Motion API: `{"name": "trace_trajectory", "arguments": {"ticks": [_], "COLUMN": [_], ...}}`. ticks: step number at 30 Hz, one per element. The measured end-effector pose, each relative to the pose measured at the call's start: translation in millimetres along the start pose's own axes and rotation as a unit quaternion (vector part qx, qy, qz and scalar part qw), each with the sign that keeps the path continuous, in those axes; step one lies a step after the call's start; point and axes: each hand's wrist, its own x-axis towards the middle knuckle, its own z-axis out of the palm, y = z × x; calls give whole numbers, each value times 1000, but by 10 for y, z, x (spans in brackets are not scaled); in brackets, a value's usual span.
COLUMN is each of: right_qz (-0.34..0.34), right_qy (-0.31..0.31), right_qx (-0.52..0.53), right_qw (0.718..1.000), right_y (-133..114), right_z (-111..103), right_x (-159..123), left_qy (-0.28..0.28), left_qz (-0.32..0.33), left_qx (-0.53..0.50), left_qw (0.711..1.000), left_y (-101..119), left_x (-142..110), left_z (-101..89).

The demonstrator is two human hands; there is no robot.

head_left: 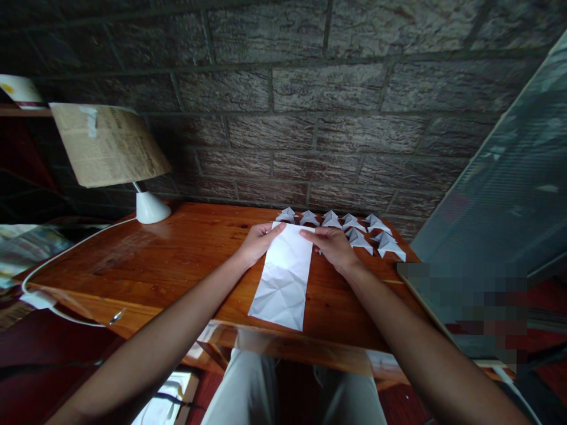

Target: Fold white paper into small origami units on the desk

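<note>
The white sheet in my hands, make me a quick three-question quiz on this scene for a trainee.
1. Near which end do the left hand and right hand hold the white sheet?
A) the end nearest the person
B) the end farthest from the person
C) neither end

2. True or false: the lamp stands left of the white sheet.

3. Fill in: most folded paper shapes lie closer to the ___ hand.

Key: 1. B; 2. true; 3. right

No words I can read for certain from here. Dark lettering on brown lampshade (108,150), above white lamp base (150,208); too blurred for me to spell out.
</note>
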Motion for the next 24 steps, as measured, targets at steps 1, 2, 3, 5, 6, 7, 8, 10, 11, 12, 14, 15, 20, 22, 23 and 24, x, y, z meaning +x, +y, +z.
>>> {"name": "trace_trajectory", "arguments": {"ticks": [1,2,3,5,6,7,8,10,11,12,14,15,20,22,23,24], "right_qz": [-1,-2,-1,0,0,-1,-2,-7,-8,-8,-6,-6,-22,-24,-25,-26], "right_qy": [1,2,3,7,7,7,6,6,7,9,11,10,-5,-1,1,1], "right_qx": [1,4,6,4,-1,-7,-13,-16,-16,-17,-22,-26,-33,-35,-36,-36], "right_qw": [1000,1000,1000,1000,1000,1000,1000,1000,1000,1000,1000,1000,999,999,999,999], "right_y": [-1,-3,-5,-10,-11,-10,-8,1,7,14,30,39,76,83,85,85], "right_z": [1,3,4,6,6,7,6,6,5,3,-2,-5,-23,-25,-24,-23], "right_x": [-2,-5,-9,-14,-15,-14,-12,-6,-3,0,8,12,32,35,35,34], "left_qy": [0,-1,-2,-6,-7,-6,-3,5,8,10,11,9,-1,3,8,14], "left_qz": [0,-1,-2,-3,-2,0,2,4,4,2,-2,-3,-1,-10,-16,-21], "left_qx": [1,1,0,1,3,5,9,17,20,22,20,15,-20,-30,-35,-40], "left_qw": [1000,1000,1000,1000,1000,1000,1000,1000,1000,1000,1000,1000,1000,999,999,999], "left_y": [1,0,-2,-8,-10,-12,-13,-11,-8,-5,5,11,41,49,52,53], "left_x": [-1,-2,-3,-1,1,3,5,5,4,2,-2,-4,5,12,15,18], "left_z": [-1,-3,-6,-11,-13,-13,-13,-9,-7,-6,-7,-9,-27,-29,-27,-24]}}
